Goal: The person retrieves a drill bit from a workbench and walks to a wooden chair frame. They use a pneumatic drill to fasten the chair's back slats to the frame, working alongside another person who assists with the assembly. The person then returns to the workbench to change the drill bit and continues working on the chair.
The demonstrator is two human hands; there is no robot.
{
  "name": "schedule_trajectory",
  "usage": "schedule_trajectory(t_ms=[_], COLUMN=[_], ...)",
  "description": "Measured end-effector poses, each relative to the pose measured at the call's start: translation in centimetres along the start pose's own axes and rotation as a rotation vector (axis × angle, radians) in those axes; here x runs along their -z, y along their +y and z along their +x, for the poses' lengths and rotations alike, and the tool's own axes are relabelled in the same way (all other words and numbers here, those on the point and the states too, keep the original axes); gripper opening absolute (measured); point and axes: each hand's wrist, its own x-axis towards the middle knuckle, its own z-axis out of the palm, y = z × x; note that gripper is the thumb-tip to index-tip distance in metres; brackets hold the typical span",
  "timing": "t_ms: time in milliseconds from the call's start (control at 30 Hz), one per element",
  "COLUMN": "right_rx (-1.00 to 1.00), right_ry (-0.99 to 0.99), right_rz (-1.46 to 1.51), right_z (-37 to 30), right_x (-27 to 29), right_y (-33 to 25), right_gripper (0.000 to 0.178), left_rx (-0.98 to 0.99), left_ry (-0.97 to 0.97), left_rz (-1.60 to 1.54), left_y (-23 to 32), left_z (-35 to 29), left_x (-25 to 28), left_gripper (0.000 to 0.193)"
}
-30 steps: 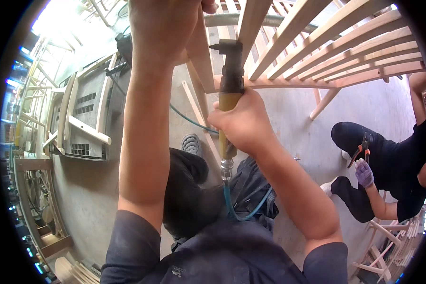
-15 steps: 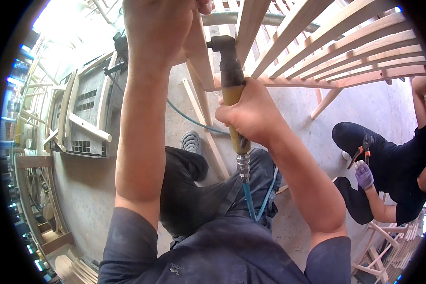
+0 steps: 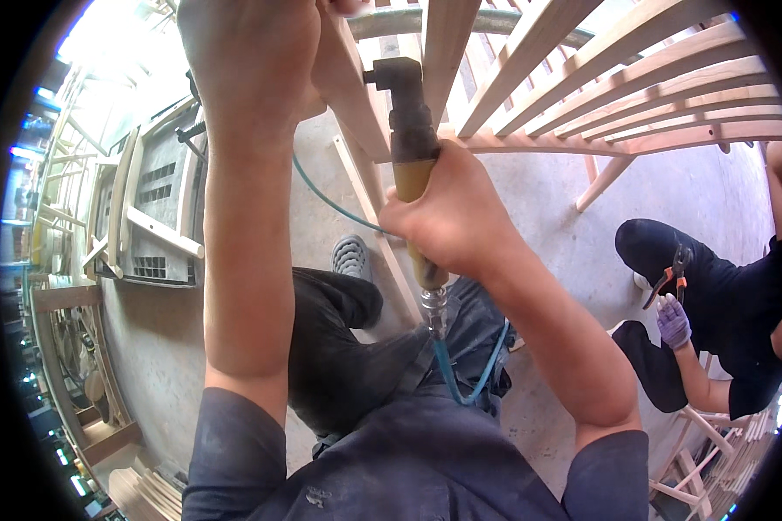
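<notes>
My right hand is wrapped round the yellow body of a right-angle air screwdriver, which stands roughly upright with its black angled head at the top. The head's tip points left and meets the side of a wooden post of a slatted wooden frame. A teal air hose hangs from the metal coupling at the tool's lower end. At the top edge, my left hand closes round the same post; a few fingertips show past its right side, and the other fingers are hidden.
At right, a co-worker in dark clothes with a purple-gloved hand is beside orange-handled pliers. A grey crate with wooden parts leaning on it stands at left. Wooden pieces lie lower left. The teal hose also crosses the floor.
Both hands and the screwdriver have shifted slightly to the left, along with the near post of the frame. The tool's head still meets the post.
</notes>
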Motion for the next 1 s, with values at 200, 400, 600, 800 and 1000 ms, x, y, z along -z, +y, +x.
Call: schedule_trajectory(t_ms=[200, 400, 600, 800, 1000], right_rx=[-0.012, -0.045, -0.033, -0.022, 0.001], right_ry=[-0.052, -0.019, 0.144, 0.148, 0.195], right_rz=[-0.049, 0.090, 0.307, 0.386, 0.463], right_z=[0.1, -0.1, -1.1, -1.4, -2.1], right_x=[0.6, -0.2, -1.8, -2.2, -4.1], right_y=[-0.5, 0.0, 1.1, 1.0, 1.8], right_gripper=[0.037, 0.042, 0.034, 0.037, 0.045], left_rx=[0.037, 0.022, -0.151, -0.053, 0.475], left_ry=[-0.039, -0.046, 0.062, 0.182, -0.079], left_rz=[-0.005, 0.109, 0.786, 0.635, 0.674], left_y=[0.2, 0.0, 0.1, 0.6, -0.5], left_z=[0.2, -0.1, -2.2, -7.8, -12.5], left_x=[0.3, 1.1, 4.3, 4.8, 4.8], left_gripper=[0.052, 0.053, 0.046, 0.039, 0.034])
